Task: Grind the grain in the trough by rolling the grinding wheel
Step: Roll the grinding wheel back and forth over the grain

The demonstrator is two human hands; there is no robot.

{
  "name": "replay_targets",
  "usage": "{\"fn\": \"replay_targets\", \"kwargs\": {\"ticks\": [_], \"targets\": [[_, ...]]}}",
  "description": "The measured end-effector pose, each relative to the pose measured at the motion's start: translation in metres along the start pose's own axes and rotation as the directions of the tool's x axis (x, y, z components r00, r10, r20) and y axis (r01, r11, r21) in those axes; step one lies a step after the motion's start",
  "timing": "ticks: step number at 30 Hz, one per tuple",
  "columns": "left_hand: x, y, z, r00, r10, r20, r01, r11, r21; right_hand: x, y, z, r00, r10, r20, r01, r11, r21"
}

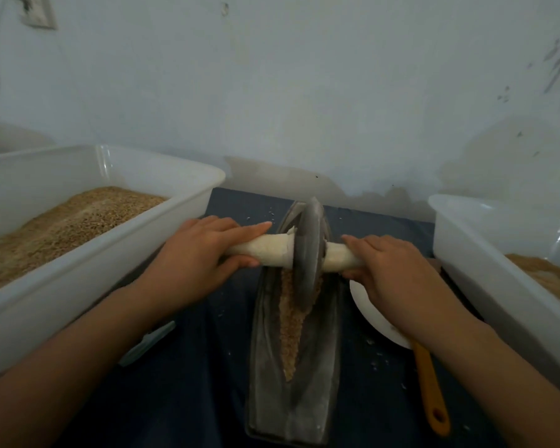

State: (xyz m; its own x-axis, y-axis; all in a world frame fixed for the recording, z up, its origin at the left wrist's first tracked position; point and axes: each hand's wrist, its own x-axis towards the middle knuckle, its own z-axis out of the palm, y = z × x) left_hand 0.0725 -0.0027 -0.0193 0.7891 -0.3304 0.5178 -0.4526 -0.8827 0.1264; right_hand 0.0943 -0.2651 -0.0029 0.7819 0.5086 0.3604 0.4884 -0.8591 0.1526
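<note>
A dark grey boat-shaped trough [272, 383] lies lengthways on the dark cloth in front of me. Tan crushed grain [291, 331] fills its narrow groove. The grey grinding wheel [307, 250] stands upright in the groove toward the far end. A pale wrapped axle [272, 252] runs through the wheel. My left hand [201, 253] grips the axle's left side, fingers over the top and thumb beneath. My right hand [385, 266] grips the right side [340, 258] in the same way.
A large white tub [110, 253] of tan grain stands on the left. Another white tub [498, 286] with some grain stands on the right. A white dish [369, 305] and an orange-handled tool [430, 389] lie beside the trough on the right. The wall is close behind.
</note>
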Motion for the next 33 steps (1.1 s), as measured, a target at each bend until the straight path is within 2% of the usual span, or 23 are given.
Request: {"fn": "replay_targets", "kwargs": {"ticks": [2, 4, 6, 8, 10, 13, 15, 16, 17, 19, 21, 24, 26, 29, 31, 33], "targets": [[-0.003, -0.002, -0.012, 0.991, -0.032, 0.131, 0.054, 0.985, -0.166, -0.003, -0.005, -0.014, 0.994, -0.071, 0.077, 0.071, 0.997, 0.002], [-0.009, -0.006, -0.028, 0.95, -0.023, 0.311, 0.132, 0.933, -0.335, -0.01, -0.012, -0.034, 0.977, -0.139, 0.164, 0.135, 0.99, 0.034], [-0.016, -0.009, -0.045, 0.885, 0.07, 0.461, 0.156, 0.887, -0.434, -0.021, -0.017, -0.054, 0.96, -0.185, 0.21, 0.166, 0.981, 0.104], [-0.018, -0.009, -0.057, 0.819, 0.16, 0.551, 0.178, 0.842, -0.51, -0.031, -0.021, -0.065, 0.954, -0.23, 0.191, 0.209, 0.97, 0.126], [-0.018, -0.007, -0.059, 0.816, 0.158, 0.557, 0.183, 0.842, -0.507, -0.034, -0.022, -0.065, 0.957, -0.245, 0.155, 0.232, 0.968, 0.097], [-0.016, -0.001, -0.045, 0.9, 0.004, 0.436, 0.181, 0.907, -0.381, -0.022, -0.016, -0.047, 0.981, -0.166, 0.096, 0.157, 0.983, 0.093], [-0.013, 0.005, -0.028, 0.961, -0.08, 0.264, 0.147, 0.958, -0.245, -0.009, -0.008, -0.026, 0.996, -0.082, 0.038, 0.08, 0.995, 0.054], [-0.012, 0.008, -0.019, 0.986, -0.078, 0.147, 0.101, 0.982, -0.158, -0.004, -0.005, -0.015, 0.999, -0.034, 0.002, 0.034, 0.999, 0.031], [-0.011, 0.009, -0.011, 0.999, -0.037, 0.036, 0.039, 0.998, -0.053, -0.001, -0.002, -0.006, 1.0, 0.009, -0.028, -0.009, 1.0, 0.011], [-0.008, 0.01, 0.0, 0.997, 0.033, -0.074, -0.026, 0.995, 0.096, 0.002, 0.002, 0.006, 0.998, 0.047, -0.047, -0.047, 0.999, 0.003], [-0.006, 0.007, 0.0, 0.998, 0.026, -0.054, -0.023, 0.998, 0.066, 0.001, 0.003, 0.007, 0.999, 0.029, -0.025, -0.028, 0.999, 0.018], [-0.007, 0.003, -0.014, 0.994, -0.042, 0.105, 0.057, 0.987, -0.149, -0.004, -0.004, -0.012, 0.996, -0.065, 0.054, 0.066, 0.998, -0.014], [-0.011, 0.0, -0.028, 0.96, -0.05, 0.274, 0.129, 0.951, -0.282, -0.01, -0.01, -0.03, 0.98, -0.126, 0.156, 0.128, 0.992, -0.008], [-0.018, -0.002, -0.049, 0.891, 0.058, 0.451, 0.17, 0.877, -0.45, -0.025, -0.019, -0.057, 0.953, -0.175, 0.249, 0.163, 0.984, 0.066], [-0.019, -0.002, -0.054, 0.871, 0.104, 0.479, 0.17, 0.853, -0.494, -0.033, -0.021, -0.064, 0.949, -0.196, 0.246, 0.179, 0.98, 0.09], [-0.018, -0.001, -0.05, 0.898, 0.069, 0.434, 0.148, 0.882, -0.447, -0.032, -0.02, -0.061, 0.96, -0.182, 0.215, 0.165, 0.982, 0.096]]}}
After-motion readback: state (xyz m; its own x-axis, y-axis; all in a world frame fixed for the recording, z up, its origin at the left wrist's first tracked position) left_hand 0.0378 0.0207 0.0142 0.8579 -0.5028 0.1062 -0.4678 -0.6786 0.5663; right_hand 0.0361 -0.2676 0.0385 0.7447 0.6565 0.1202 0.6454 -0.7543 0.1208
